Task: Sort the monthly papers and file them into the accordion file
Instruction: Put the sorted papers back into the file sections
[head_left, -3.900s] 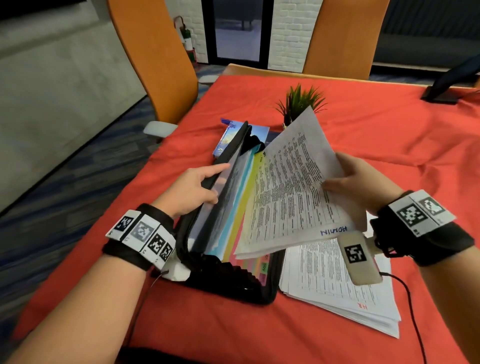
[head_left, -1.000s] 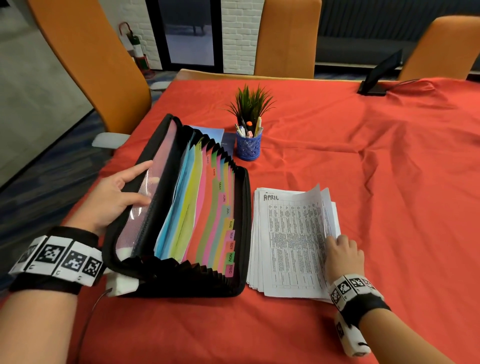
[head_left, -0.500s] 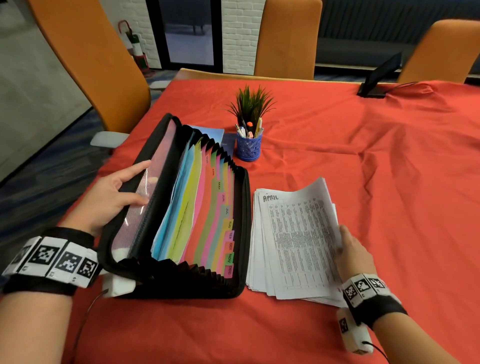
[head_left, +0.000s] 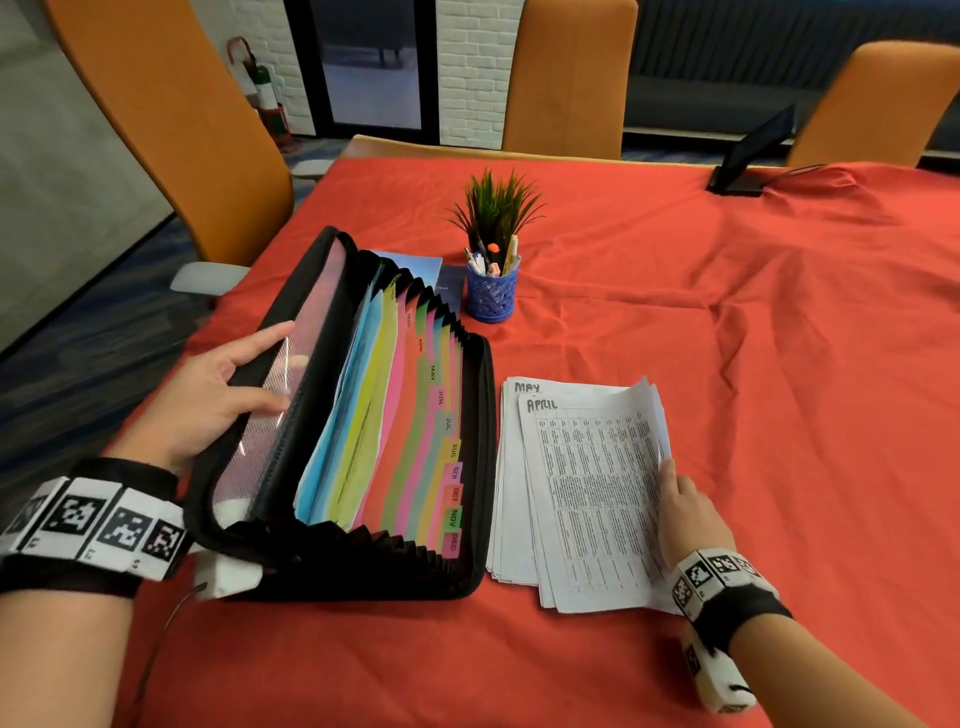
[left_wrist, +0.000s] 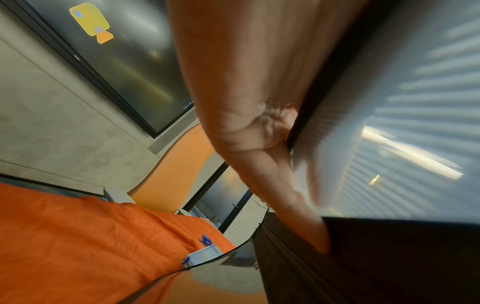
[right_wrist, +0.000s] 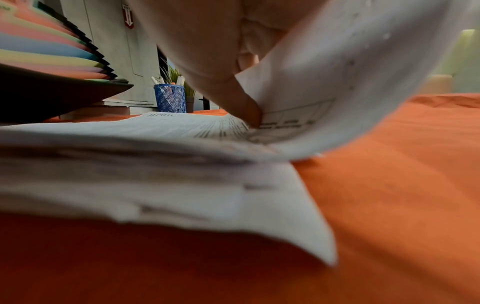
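The black accordion file (head_left: 415, 415) lies open on the red cloth, its coloured dividers fanned and tabbed by month up to DEC. My left hand (head_left: 218, 400) grips its clear front flap (left_wrist: 389, 102), one finger showing through the plastic, and holds the flap tilted back. To the right of the file lies the stack of printed papers (head_left: 514, 509). The top sheets, marked APRIL (head_left: 592, 483), sit a little askew over a sheet marked MAY (head_left: 527, 387). My right hand (head_left: 685, 504) pinches their right edge, which curls upward (right_wrist: 324, 72) under my thumb (right_wrist: 233, 98).
A blue mesh pen cup (head_left: 492, 291) and a small green plant (head_left: 496, 208) stand just behind the file, with a blue booklet (head_left: 415, 265) beside them. A dark tablet stand (head_left: 753, 156) sits at the far right. Orange chairs (head_left: 171, 130) ring the table.
The earlier sheaf has left my right hand, which now takes the right edge of the April sheets. These have slid toward me, uncovering the MAY heading. The left hand has stayed on the flap.
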